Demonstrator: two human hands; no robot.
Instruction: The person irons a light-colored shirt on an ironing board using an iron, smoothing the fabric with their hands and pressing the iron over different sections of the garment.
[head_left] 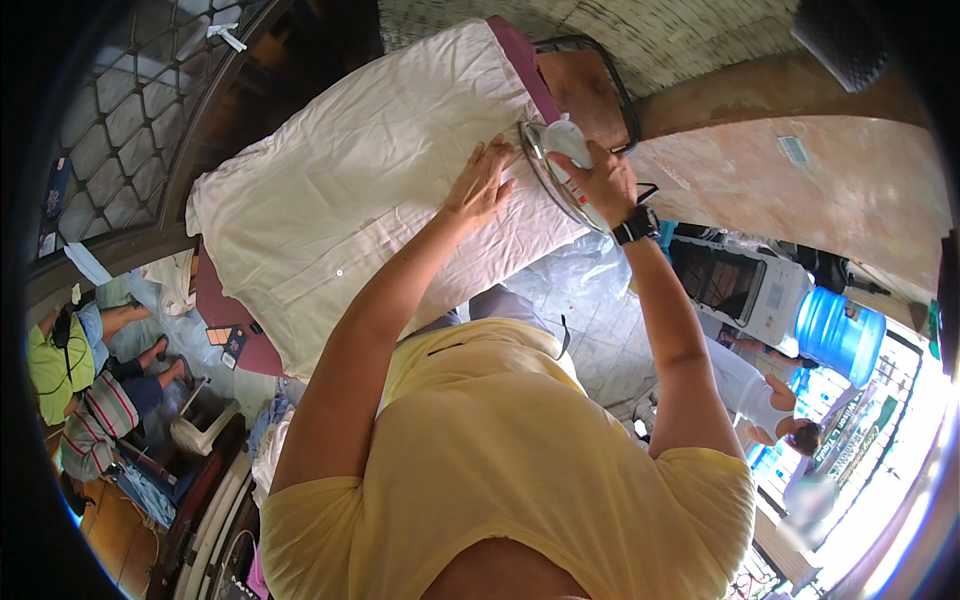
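Observation:
A cream cloth [330, 190], wrinkled in places and with a small round button, is spread over a maroon-covered surface [235, 320]. On its right part my left hand [482, 185] rests palm down, fingers stretched out and holding nothing. My right hand [607, 185], with a black watch at the wrist, is wrapped around a clothes iron [567, 143] with a white body and a shiny metal base. The iron is at the cloth's right edge, tilted, its base edge facing my left hand. Whether the base touches the cloth I cannot tell.
Beyond the iron stands a brown-seated chair [585, 95]. To the right are a white appliance [735, 285], a blue water jug [840, 335] and a person in white [750, 385]. People sit at the left, near a metal lattice gate [120, 130].

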